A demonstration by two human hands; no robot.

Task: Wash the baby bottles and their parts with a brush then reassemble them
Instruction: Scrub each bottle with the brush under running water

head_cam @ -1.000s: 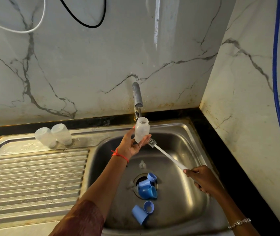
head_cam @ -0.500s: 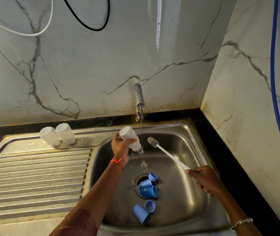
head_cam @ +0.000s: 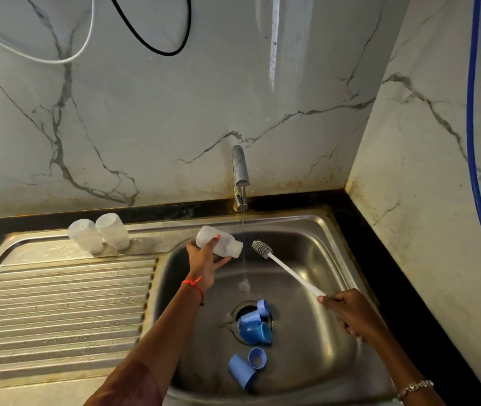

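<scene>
Clock positions read on the basin of the sink (head_cam: 336,227), with 12 at the tap (head_cam: 240,171).

Grips a clear bottle (head_cam: 221,244) in the left hand (head_cam: 204,265), fingers and thumb curled round its body, above the basin at 11 o'clock. Carried tilted near level, mouth pointing to 3 o'clock and slightly down.

Holds a white brush (head_cam: 289,273) in the right hand (head_cam: 350,313) at 4 o'clock, fingers closed on the handle end, bristle head raised toward 12 o'clock and apart from the bottle.

Thin water stream (head_cam: 243,230) from the tap, falling between bottle mouth and bristle head. Contact of stream with the mouth: cannot tell.

On the basin floor: a cluster of blue parts (head_cam: 252,326) over the drain at centre, a blue cap (head_cam: 240,373) on its side at 6 o'clock, and a blue ring (head_cam: 257,358) touching it.

On the ribbed drainboard (head_cam: 57,303) at 9 o'clock: two more clear bottles (head_cam: 85,235), inverted, side by side at its far edge.

Red thread (head_cam: 194,284) on the left wrist, bracelet (head_cam: 413,386) on the right.
</scene>
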